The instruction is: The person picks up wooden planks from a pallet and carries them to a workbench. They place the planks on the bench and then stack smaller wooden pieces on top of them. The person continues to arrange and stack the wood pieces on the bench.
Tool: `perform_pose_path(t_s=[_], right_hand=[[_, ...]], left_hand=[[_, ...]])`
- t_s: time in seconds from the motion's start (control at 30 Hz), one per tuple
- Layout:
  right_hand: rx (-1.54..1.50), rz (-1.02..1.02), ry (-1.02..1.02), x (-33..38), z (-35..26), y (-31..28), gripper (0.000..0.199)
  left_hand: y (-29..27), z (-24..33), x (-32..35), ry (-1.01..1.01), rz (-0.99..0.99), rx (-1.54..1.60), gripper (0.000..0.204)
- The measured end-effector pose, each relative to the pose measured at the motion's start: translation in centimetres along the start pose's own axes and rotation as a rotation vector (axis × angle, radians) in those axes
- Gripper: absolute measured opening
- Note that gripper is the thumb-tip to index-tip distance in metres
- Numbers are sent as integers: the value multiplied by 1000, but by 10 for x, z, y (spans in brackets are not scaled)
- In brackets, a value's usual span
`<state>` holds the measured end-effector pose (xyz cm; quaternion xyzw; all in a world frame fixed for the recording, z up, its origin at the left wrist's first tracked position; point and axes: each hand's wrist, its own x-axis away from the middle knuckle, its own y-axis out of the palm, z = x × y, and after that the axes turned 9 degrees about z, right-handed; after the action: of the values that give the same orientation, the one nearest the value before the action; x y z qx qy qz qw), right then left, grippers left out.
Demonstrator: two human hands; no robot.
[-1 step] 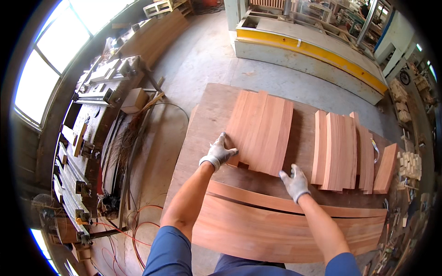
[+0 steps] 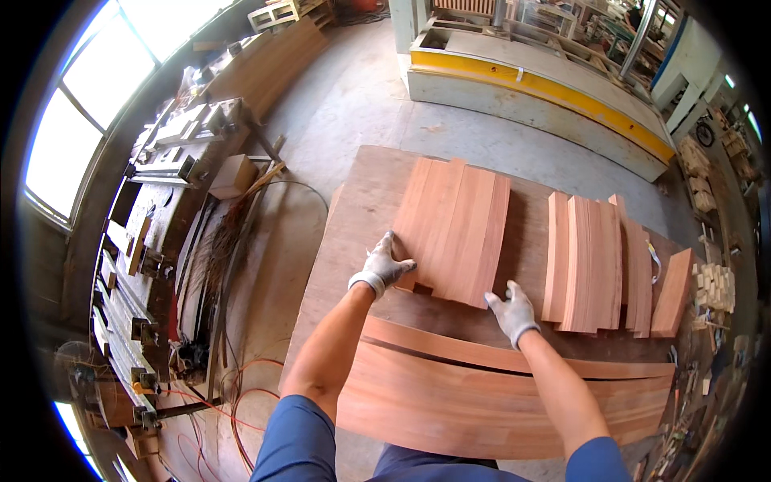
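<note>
Several reddish wooden strips (image 2: 454,229) lie side by side on a brown tabletop (image 2: 345,205), their near ends uneven. My left hand (image 2: 382,263), in a pale glove, rests against the left edge of these strips with thumb and fingers spread. Close to their near right corner, my right hand (image 2: 514,312), also gloved, is open, its thumb at the corner and fingers pointing away from me. Whether that thumb presses on the wood I cannot tell. Nearest my body lies a wide wooden panel (image 2: 482,406), with a separate long strip (image 2: 450,345) along its far edge.
More strips stand in a tight row (image 2: 593,265) on the right of the table, beside a lone block (image 2: 673,294). A cluttered workbench (image 2: 157,213) runs along the left, with orange hoses (image 2: 241,394) on the floor. Beyond the table stands a yellow-edged machine (image 2: 538,80).
My right hand has shifted very slightly left and away from me, toward the strips' corner. The left hand and the wood look the same.
</note>
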<state>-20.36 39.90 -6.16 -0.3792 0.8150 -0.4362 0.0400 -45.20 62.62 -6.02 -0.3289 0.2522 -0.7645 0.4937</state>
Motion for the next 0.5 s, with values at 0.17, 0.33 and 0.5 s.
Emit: perform_pose_path(t_s=[0.17, 0.33, 0.5], right_hand=[[91, -22, -33, -15, -41, 25, 105], [136, -47, -57, -10, -32, 27, 112], [154, -69, -101, -16, -31, 25, 116]], left_hand=[[10, 15, 5, -30, 65, -5, 105], [15, 4, 14, 15, 73, -53, 107], [-4, 1, 17, 50, -39, -20, 115]])
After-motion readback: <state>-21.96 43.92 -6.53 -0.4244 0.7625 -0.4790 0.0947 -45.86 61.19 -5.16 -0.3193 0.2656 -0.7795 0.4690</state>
